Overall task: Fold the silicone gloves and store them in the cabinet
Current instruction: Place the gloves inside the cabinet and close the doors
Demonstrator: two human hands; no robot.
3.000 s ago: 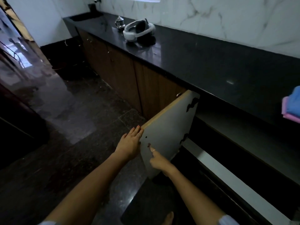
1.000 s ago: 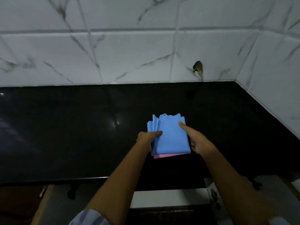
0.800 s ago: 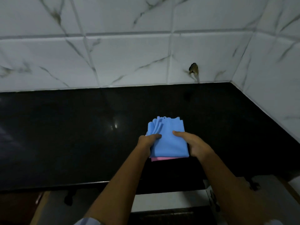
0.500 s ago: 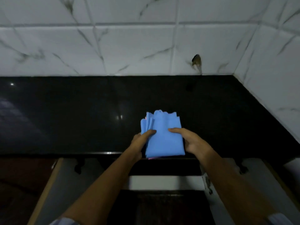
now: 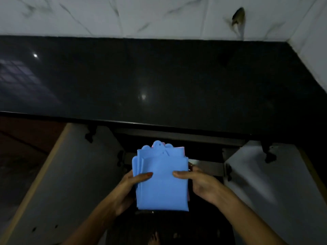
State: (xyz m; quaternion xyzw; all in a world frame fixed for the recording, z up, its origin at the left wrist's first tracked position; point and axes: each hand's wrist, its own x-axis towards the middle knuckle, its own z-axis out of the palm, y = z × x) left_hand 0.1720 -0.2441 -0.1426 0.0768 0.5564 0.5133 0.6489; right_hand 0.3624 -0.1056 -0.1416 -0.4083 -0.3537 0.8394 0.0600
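A folded stack of silicone gloves [image 5: 161, 184], blue on top with a pink edge showing at the back, is held flat in the air below the counter edge. My left hand [image 5: 128, 188] grips its left side, thumb on top. My right hand [image 5: 201, 184] grips its right side, thumb on top. The stack hangs in front of the dark opening of the cabinet [image 5: 177, 144], between the two open doors.
The black countertop [image 5: 159, 82] runs across the view, with its front edge above the opening. The left cabinet door [image 5: 62, 183] and right cabinet door [image 5: 276, 188] stand open towards me. White marble tiles [image 5: 141, 15] cover the wall behind.
Both hands took hold of the folded gloves on the counter and lifted them off, bringing them down and towards me, in front of the open cabinet. Before that, the hands were at the cabinet door.
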